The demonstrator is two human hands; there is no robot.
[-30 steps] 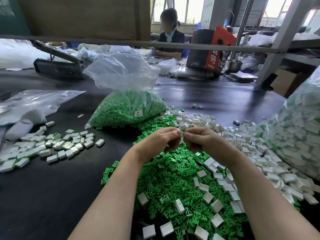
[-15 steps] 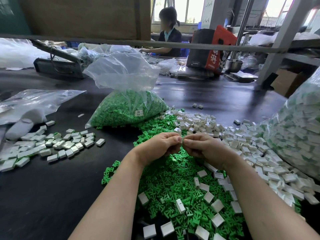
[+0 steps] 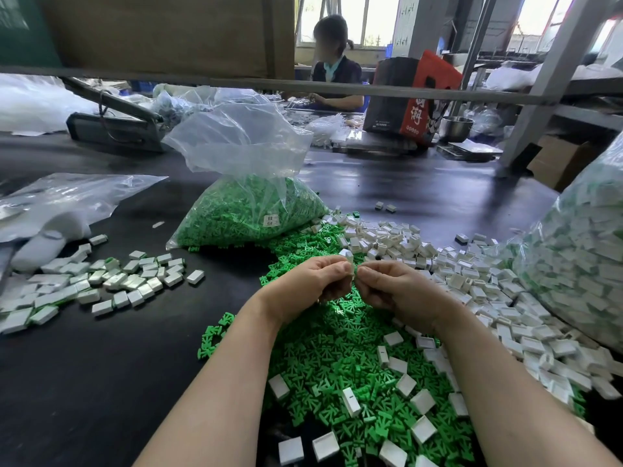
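At a black factory bench (image 3: 101,382) strewn with green plastic clips (image 3: 337,348), your left hand (image 3: 310,284) and right hand (image 3: 401,291) pinch one small white plastic shell (image 3: 350,260) between fingertips, five o'clock of the clear clip bag (image 3: 249,210); likely light, stiff, slick, so grip its flat sides.

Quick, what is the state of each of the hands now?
Left hand: closed, pinching a small piece.
Right hand: closed, pinching the same piece.

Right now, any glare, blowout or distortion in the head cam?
Head view: windows blown out; sheen on the black table; wide-angle bowing at the edges; sharp on left hand and right hand, but the small piece they pinch is mostly hidden.
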